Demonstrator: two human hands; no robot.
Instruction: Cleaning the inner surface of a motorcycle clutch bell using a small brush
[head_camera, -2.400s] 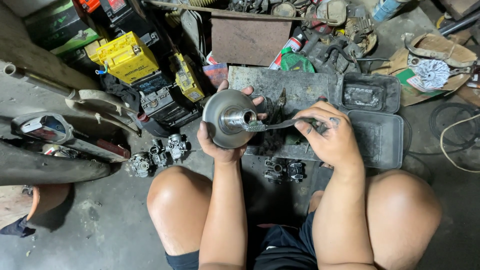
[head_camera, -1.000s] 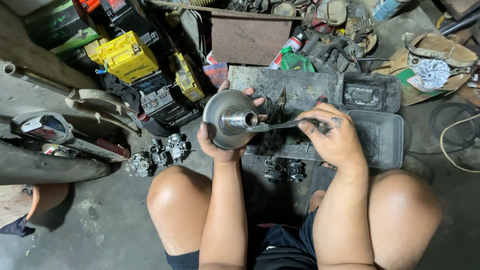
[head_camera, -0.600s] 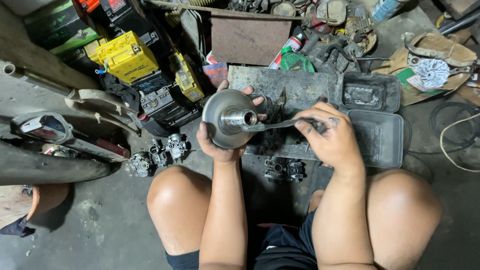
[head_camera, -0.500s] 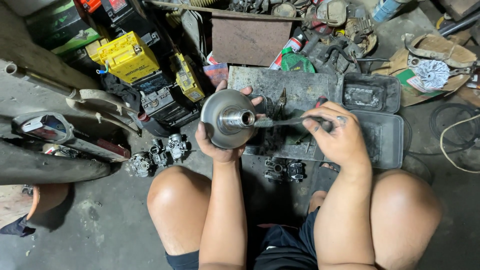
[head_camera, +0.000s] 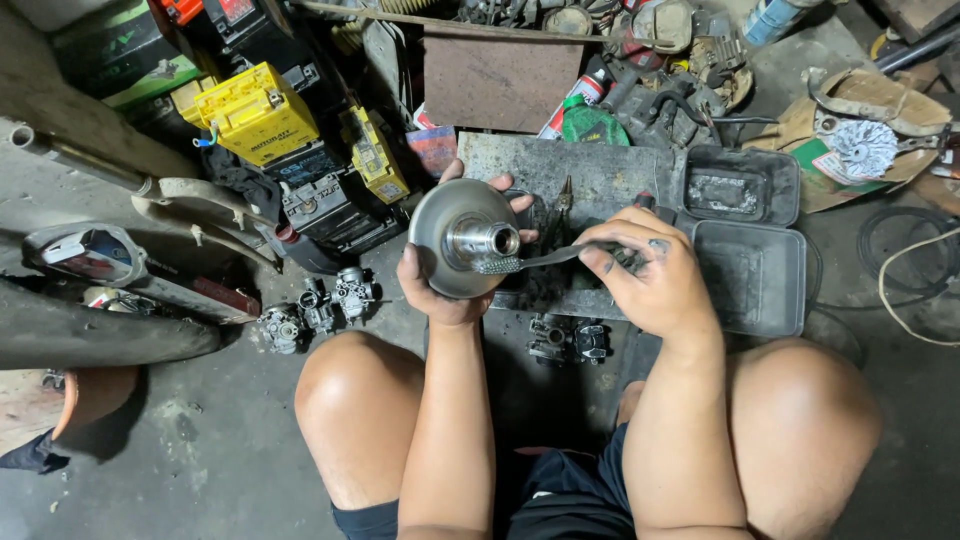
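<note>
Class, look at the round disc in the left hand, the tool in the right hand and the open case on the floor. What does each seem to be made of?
Round disc: probably bare metal, grey with a dull sheen and a brighter central sleeve.
Tool, held in the right hand: likely metal, thin and grey.
Open case: dark, matte, grimy; plastic or metal, hard to tell.
The left hand grips the disc's rim.

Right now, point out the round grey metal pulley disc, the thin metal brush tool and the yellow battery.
Round grey metal pulley disc (head_camera: 440, 225), head view, bare face.
Thin metal brush tool (head_camera: 545, 259), head view, shaft.
Yellow battery (head_camera: 255, 110), head view, top.
</note>
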